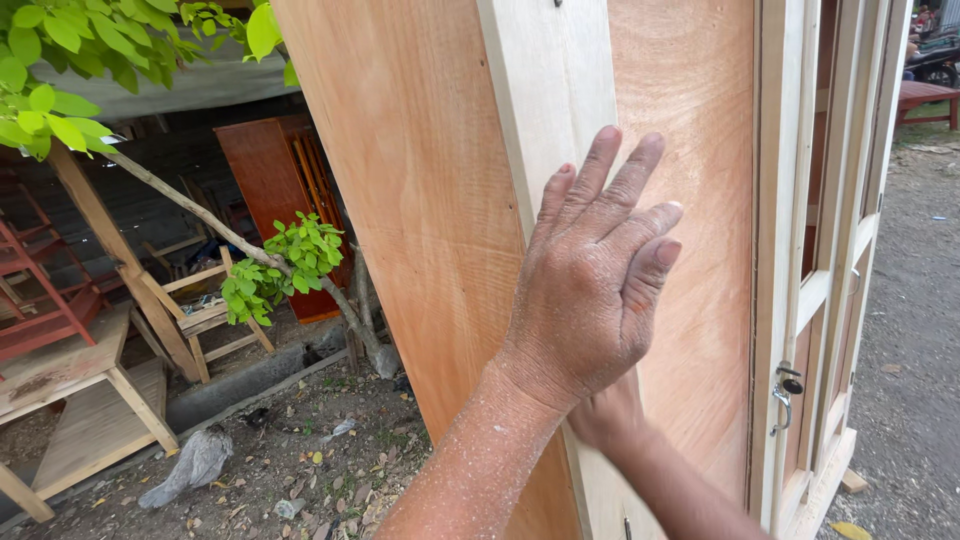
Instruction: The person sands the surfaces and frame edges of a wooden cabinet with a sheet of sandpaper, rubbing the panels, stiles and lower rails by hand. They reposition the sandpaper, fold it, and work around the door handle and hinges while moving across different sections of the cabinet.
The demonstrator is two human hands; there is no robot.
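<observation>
A tall unfinished wooden cabinet stands in front of me. Its reddish plywood side [420,200] is crossed by a pale vertical batten [545,90]. My left hand [590,290], dusted with sawdust, lies flat on the batten and panel with its fingers pointing up and nothing in it. My right hand [607,415] comes in from below and is mostly hidden behind the left one; only the wrist and forearm show, so its grip cannot be seen. At the cabinet's right edge are framed doors with a small metal latch [787,388].
A leafy branch [285,262] slants across the left. Behind it stand a red-brown cabinet [262,165], bare wooden benches [85,370] and a red chair frame [35,300]. The dirt ground [300,460] holds litter and a crumpled grey bag [192,465]. Gravel [910,330] lies to the right.
</observation>
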